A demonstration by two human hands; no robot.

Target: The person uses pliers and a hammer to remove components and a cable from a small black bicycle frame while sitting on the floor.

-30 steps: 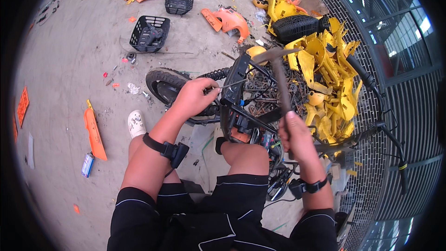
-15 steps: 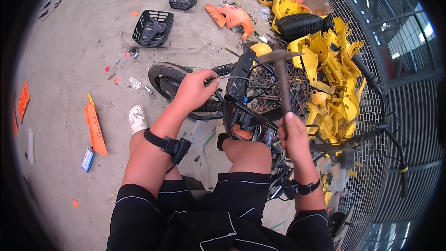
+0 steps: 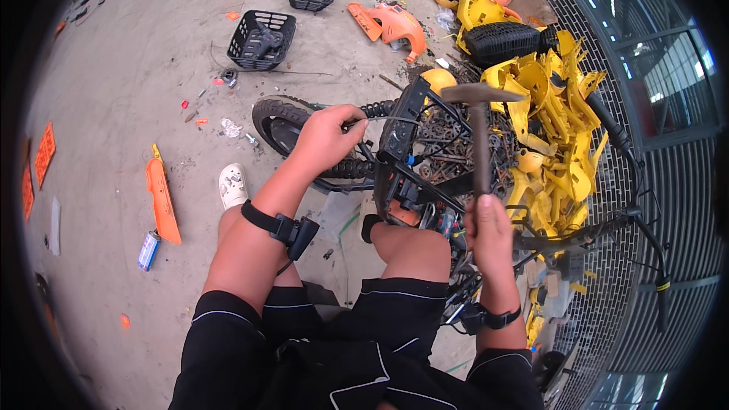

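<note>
My right hand (image 3: 490,229) grips the wooden handle of a hammer (image 3: 481,137), raised upright with its metal head over the scrap pile. My left hand (image 3: 328,138) is closed on a thin grey rod (image 3: 383,118), whose far end reaches the black frame (image 3: 399,133) of a stripped two-wheeled vehicle. I cannot make out the rod's tip or its exact kind. The vehicle's wheel (image 3: 277,125) and a coil spring lie beyond my left wrist. Its handlebar (image 3: 588,234) stretches off to the right.
Broken yellow plastic panels (image 3: 566,152) and rusty metal parts (image 3: 456,152) heap up at the right. Black baskets (image 3: 262,38) and an orange panel (image 3: 399,28) lie farther off. A spray can (image 3: 149,251) and an orange strip (image 3: 161,201) are on the left floor.
The hammer head has shifted slightly right and swung level in my right hand. My left hand still holds the rod at the frame. The whole view has slid a little right.
</note>
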